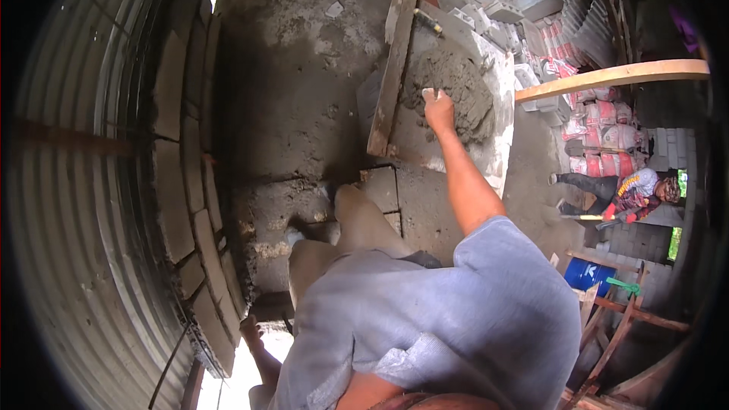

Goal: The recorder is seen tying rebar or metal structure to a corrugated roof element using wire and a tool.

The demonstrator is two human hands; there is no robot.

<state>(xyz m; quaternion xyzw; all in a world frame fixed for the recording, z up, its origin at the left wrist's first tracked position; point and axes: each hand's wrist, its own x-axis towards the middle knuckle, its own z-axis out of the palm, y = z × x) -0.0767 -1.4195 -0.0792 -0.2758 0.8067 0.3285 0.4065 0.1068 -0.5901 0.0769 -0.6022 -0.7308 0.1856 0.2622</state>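
My right hand [438,108] reaches into a heap of wet grey mortar [467,87] on a mixing board [497,167], its fingers closed around something pale that I cannot make out. A wooden plank [394,83] runs along the board's left side, and a small tool with a yellowish handle [429,23] lies near the top. My left hand [250,332] hangs low at the lower left, near a grey block wall [205,288]; its fingers are too small and shadowed to read. My legs and shoes are below me on rough concrete blocks [380,186].
A corrugated metal sheet wall [91,220] lines the left. A long timber [607,80] juts from the board's right. At the right, a co-worker [634,197] in red gloves grips a long handle beside stacked sacks [600,114], above a blue drum [585,273] and wooden frames [630,311].
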